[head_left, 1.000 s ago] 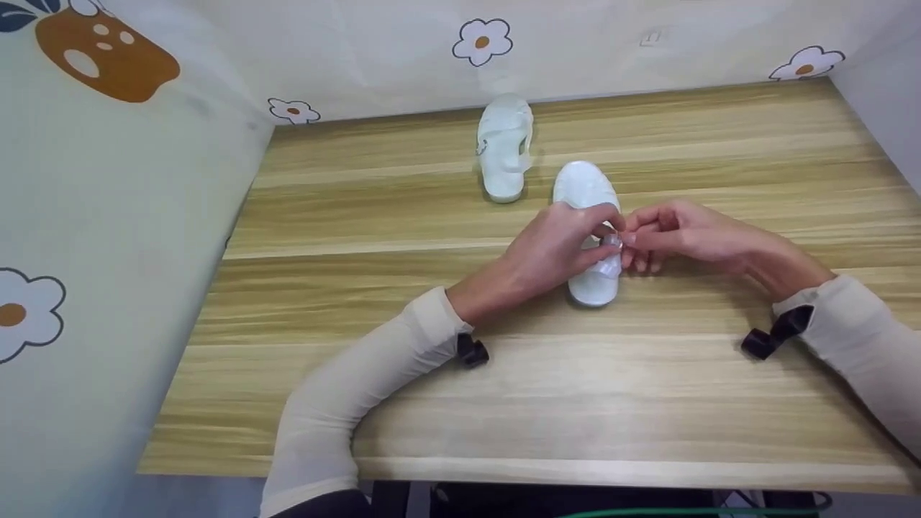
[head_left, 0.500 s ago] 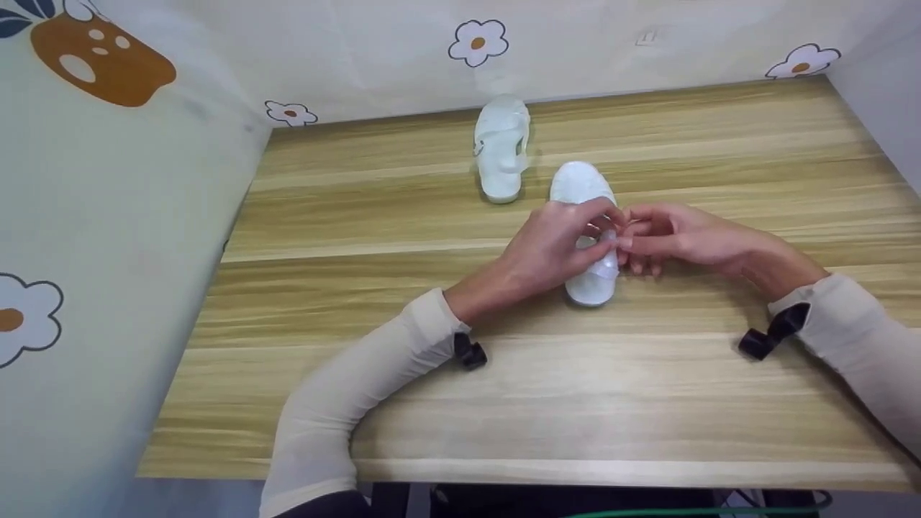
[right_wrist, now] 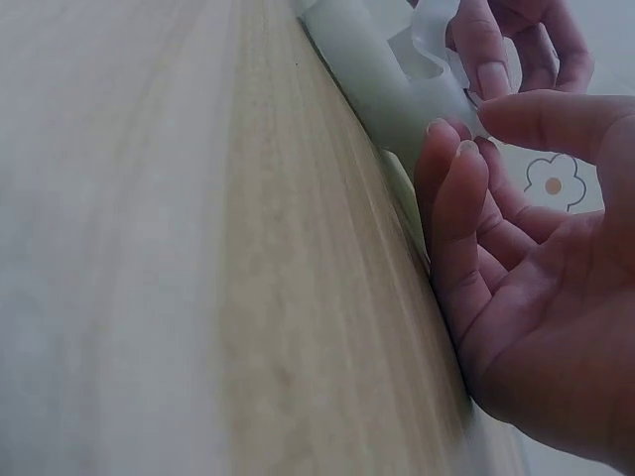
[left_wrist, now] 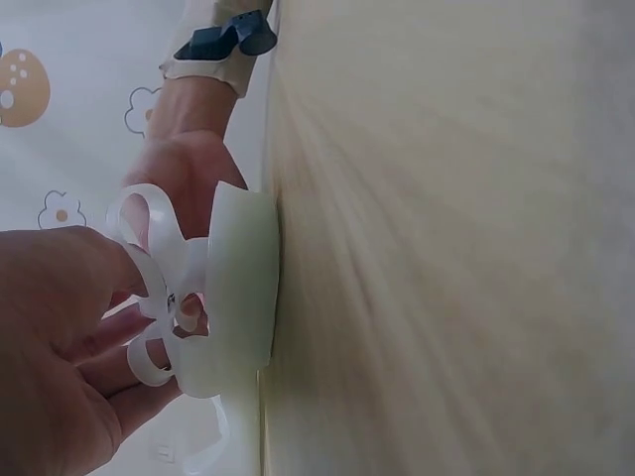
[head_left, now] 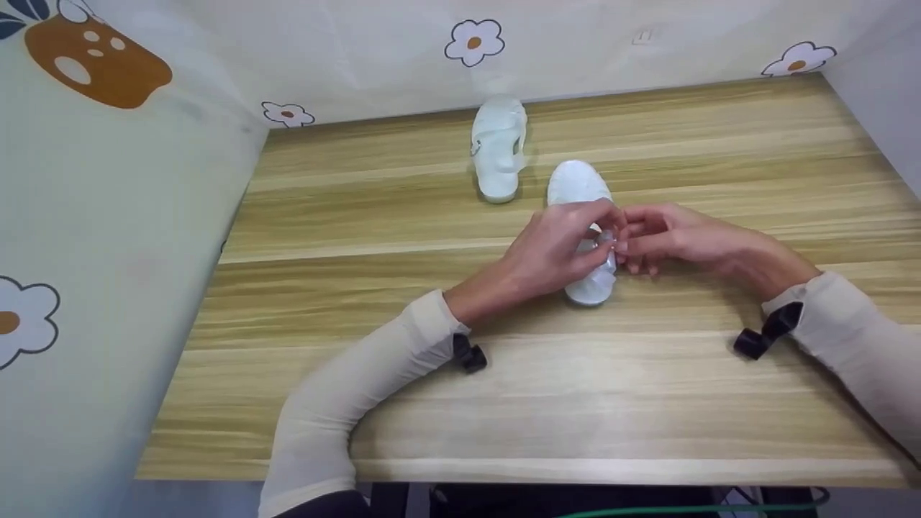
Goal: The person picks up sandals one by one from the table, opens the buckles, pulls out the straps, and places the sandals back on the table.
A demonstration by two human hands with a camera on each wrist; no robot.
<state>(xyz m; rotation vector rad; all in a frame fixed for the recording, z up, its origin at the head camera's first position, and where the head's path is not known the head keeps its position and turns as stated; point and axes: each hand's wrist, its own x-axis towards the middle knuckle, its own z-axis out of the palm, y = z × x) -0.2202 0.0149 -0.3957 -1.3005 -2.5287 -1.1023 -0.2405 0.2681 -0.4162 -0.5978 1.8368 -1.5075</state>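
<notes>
A white sandal [head_left: 575,183] with soft straps lies on the table under both hands, toe toward the wall. My left hand [head_left: 550,244] reaches over it from the left and pinches its ankle strap [left_wrist: 151,273] between thumb and forefinger. From the right, my right hand [head_left: 691,234] pinches the strap at the sandal's outer side, thumb and forefinger meeting the left fingertips. Its other fingers curl beside the sole [left_wrist: 243,288], as the left wrist view shows. The fastening itself is mostly hidden by fingers. Behind and to the left lies a second white sandal [head_left: 496,151], its strap hanging loose.
The wood-grain table [head_left: 619,403] meets a patterned wall [head_left: 374,57] at the back and another on the left. Black wrist-camera mounts [head_left: 469,352] hang from both cuffs. A green cable [head_left: 683,509] runs below the front edge.
Both hands stay at the strap with small finger shifts; more of the strap shows between the left thumb and forefinger than half a second ago. The whole head view has drifted slightly.
</notes>
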